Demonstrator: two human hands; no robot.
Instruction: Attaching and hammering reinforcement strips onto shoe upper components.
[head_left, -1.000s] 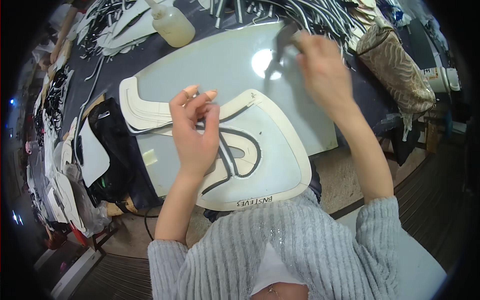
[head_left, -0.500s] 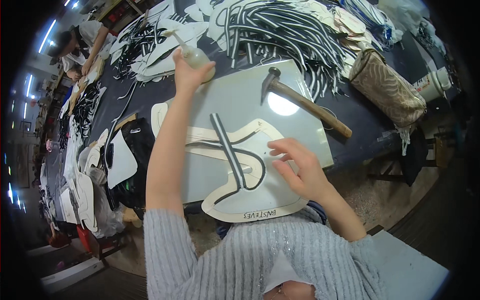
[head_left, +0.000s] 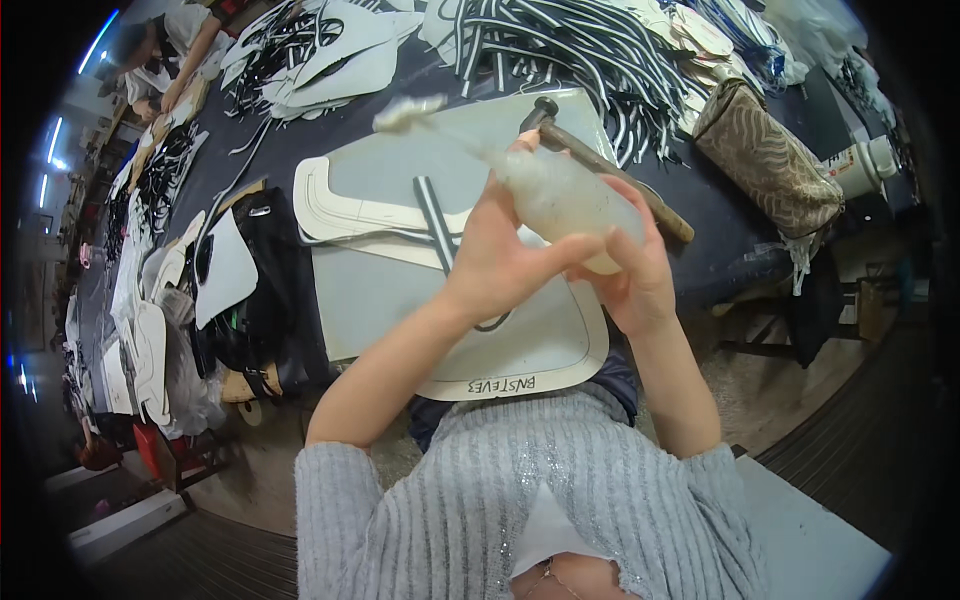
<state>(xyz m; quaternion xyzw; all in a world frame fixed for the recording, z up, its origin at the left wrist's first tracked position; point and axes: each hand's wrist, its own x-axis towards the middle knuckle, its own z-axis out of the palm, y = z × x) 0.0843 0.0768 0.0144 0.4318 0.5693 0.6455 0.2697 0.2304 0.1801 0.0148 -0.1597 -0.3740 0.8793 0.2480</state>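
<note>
Both of my hands hold a translucent squeeze bottle above the work board, tilted with its nozzle toward the far left. My left hand wraps the bottle's left side near the neck, and my right hand grips its right side and base. The thin nozzle is blurred, and a whitish lump shows at its far end. Under my hands lies a cream-edged pattern piece with handwriting along its near rim; my hands and the bottle hide its middle. A black-and-white strip crosses it.
A grey board lies beneath the work. The hammer rests on its far right, partly behind the bottle. Beyond are piled striped strips, a patterned pouch and a white container. Another person works at far left.
My left hand has brought the bottle from the board's far left edge back to the centre. My right hand has risen from beside the pattern piece and closed on the bottle too.
</note>
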